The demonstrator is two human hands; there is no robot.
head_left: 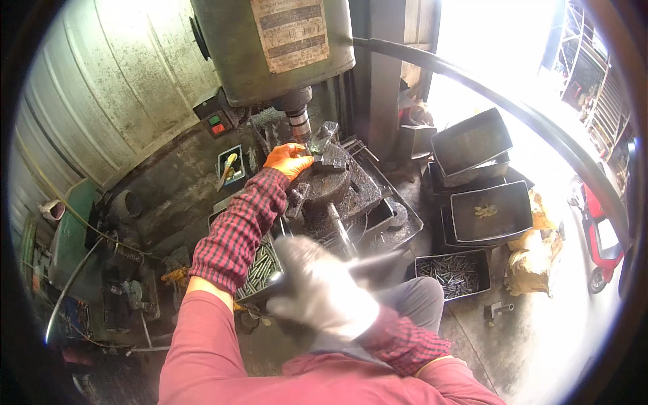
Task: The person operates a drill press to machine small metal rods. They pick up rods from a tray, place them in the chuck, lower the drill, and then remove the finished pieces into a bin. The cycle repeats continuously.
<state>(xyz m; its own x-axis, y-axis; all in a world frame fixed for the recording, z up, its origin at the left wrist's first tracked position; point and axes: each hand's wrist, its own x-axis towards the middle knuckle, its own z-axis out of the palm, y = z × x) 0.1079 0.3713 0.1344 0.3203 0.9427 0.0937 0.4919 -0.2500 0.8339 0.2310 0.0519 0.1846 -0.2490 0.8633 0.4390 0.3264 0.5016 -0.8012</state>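
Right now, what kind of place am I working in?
Most likely a small metalworking shop. A drill press stands over a greasy work table, trays of small metal rods sit on the floor, and your left hand wears an orange work glove.

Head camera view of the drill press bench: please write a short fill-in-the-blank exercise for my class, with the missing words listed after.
1. The left hand wears a glove coloured ____.
2. That hand rests on the dark metal fixture under the grey-green drill press's ____.
3. The right hand, blurred, wears a glove coloured ____.
4. The black rectangular tray on the floor holds small metal ____.

Missing words: orange; spindle; white; rods
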